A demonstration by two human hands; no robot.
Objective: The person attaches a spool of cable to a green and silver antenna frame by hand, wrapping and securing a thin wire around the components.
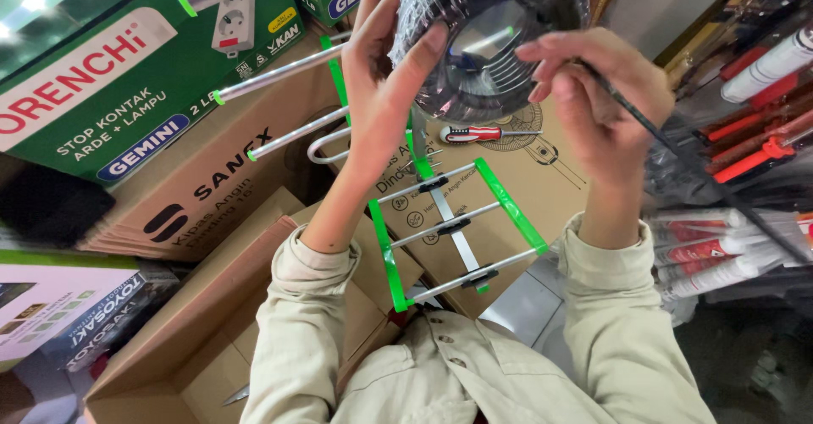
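Left hand [381, 77] grips a still-wrapped black cable coil [487, 30], held high above the antenna [449, 221]. Right hand [593, 94] pinches the loose cable end [669, 149]; most cable remains coiled.

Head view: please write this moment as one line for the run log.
left hand: holds cable coil | right hand: pinches cable end | antenna: below on boxes | screwdriver: on box
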